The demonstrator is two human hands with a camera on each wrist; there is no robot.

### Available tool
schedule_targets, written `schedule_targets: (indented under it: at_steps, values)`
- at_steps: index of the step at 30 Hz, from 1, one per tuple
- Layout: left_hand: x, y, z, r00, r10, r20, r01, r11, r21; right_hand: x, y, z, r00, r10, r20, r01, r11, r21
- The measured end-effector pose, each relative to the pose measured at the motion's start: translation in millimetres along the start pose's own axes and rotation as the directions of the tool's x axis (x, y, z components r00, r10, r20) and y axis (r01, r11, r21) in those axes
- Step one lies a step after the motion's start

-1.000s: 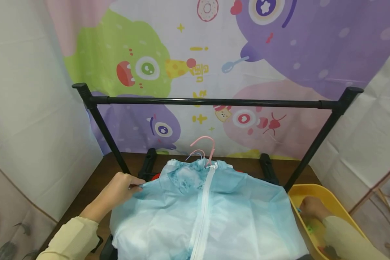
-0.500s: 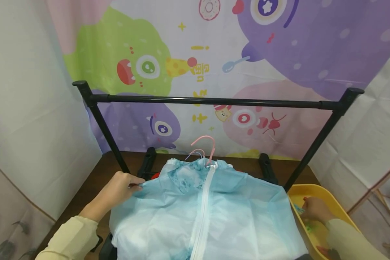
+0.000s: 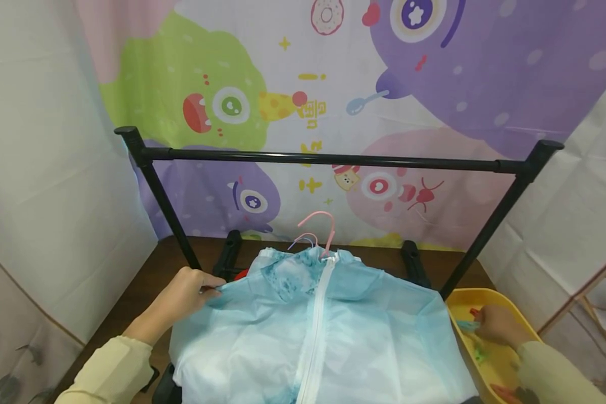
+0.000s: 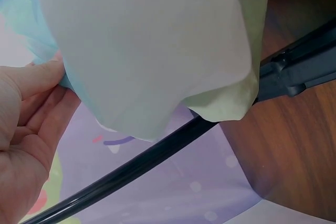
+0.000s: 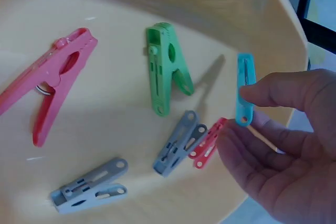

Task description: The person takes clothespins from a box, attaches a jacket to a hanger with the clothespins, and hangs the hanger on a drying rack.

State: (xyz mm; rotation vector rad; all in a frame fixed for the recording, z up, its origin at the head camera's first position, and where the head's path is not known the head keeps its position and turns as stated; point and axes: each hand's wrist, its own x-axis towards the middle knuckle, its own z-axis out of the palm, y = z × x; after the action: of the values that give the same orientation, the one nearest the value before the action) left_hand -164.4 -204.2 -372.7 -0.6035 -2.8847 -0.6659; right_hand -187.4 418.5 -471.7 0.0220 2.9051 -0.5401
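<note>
My left hand (image 3: pixel 184 294) pinches the shoulder of a pale blue and white zip jacket (image 3: pixel 384 325), which hides a hanger except for its pink hook (image 3: pixel 331 230). In the left wrist view, thumb and fingers grip the jacket's edge, with fabric hanging beside them. Inside the yellow basin (image 3: pixel 485 293), my right hand (image 3: pixel 502 326) holds a light blue clothespin (image 5: pixel 245 66) between thumb and fingers. Under that hand, a green clothespin (image 5: pixel 163 66), a large pink clothespin (image 5: pixel 60 77), a small red one (image 5: pixel 207 145) and grey ones (image 5: pixel 176 142) lie on the basin's bottom.
A black garment rack (image 3: pixel 283 158) stands behind the jacket, its bar crossing above and its posts on both sides. Behind it hangs a cartoon-printed cloth (image 3: pixel 283 67). Two further hanger hooks (image 3: pixel 305 238) show behind the collar. The table (image 3: pixel 154 269) is dark wood.
My right hand has shifted slightly right within the basin, and the light blue clothespin in it shows more clearly. My left hand stays on the jacket's shoulder.
</note>
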Motion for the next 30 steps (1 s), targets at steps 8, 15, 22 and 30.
schedule_targets:
  at_steps: [8, 15, 22, 30]
  values:
    - [0.2, 0.8, 0.4, 1.000, -0.008, -0.007, 0.008, 1.000, 0.001, -3, -4, -11.4, 0.999, -0.053, 0.004, 0.053, 0.999, -0.013]
    - [-0.9, 0.6, 2.3, 1.000, -0.026, -0.008, 0.026, 1.000, 0.001, -7, -14, -22.6, 0.999, -0.038, 0.018, 0.038, 0.999, -0.019]
    - [-1.4, 0.8, 2.3, 1.000, -0.027, -0.010, 0.027, 1.000, 0.001, -7, -22, -28.5, 0.995, -0.099, 0.009, 0.099, 0.994, -0.038]
    - [-1.5, 1.7, 1.6, 0.999, -0.037, -0.005, 0.037, 0.999, -0.004, -8, -32, -33.6, 0.981, -0.191, -0.045, 0.188, 0.980, -0.067]
